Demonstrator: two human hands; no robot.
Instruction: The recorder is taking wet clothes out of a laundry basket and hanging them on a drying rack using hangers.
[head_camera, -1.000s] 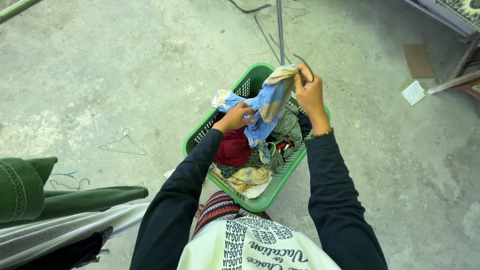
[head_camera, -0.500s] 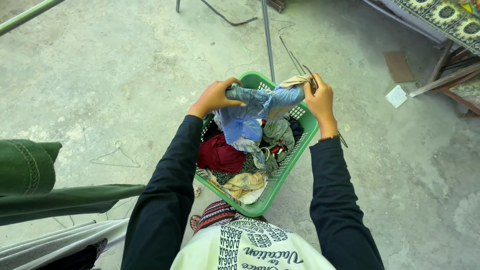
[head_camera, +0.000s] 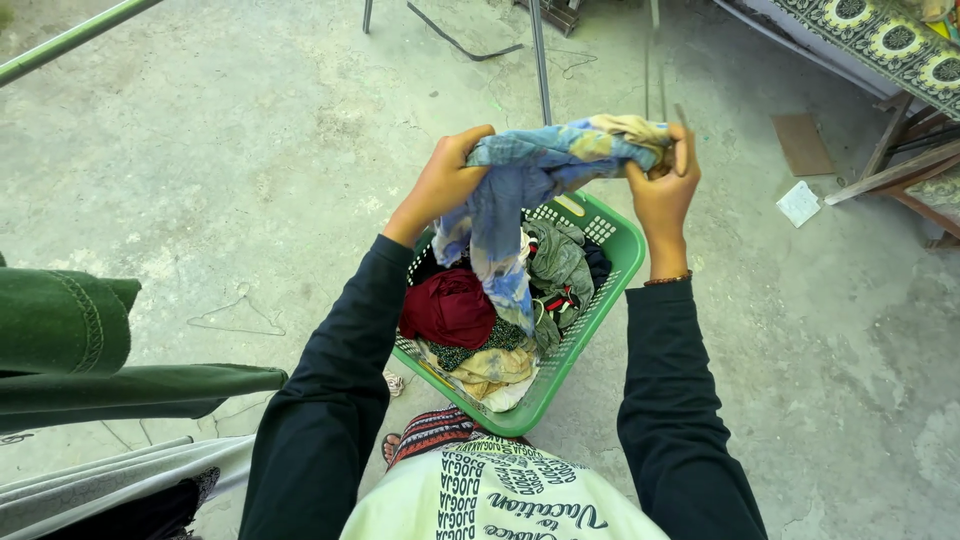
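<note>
I see my left hand and right hand both clenched on the blue patterned cloth; it stretches sideways between them, its tail hanging over the green basket; the right fingers also pinch a wire hanger.

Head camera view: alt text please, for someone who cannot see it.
Both hands, left hand and right hand, hold a blue and yellow cloth stretched above a green laundry basket full of clothes on a concrete floor. A wire hanger lies to the left.
</note>
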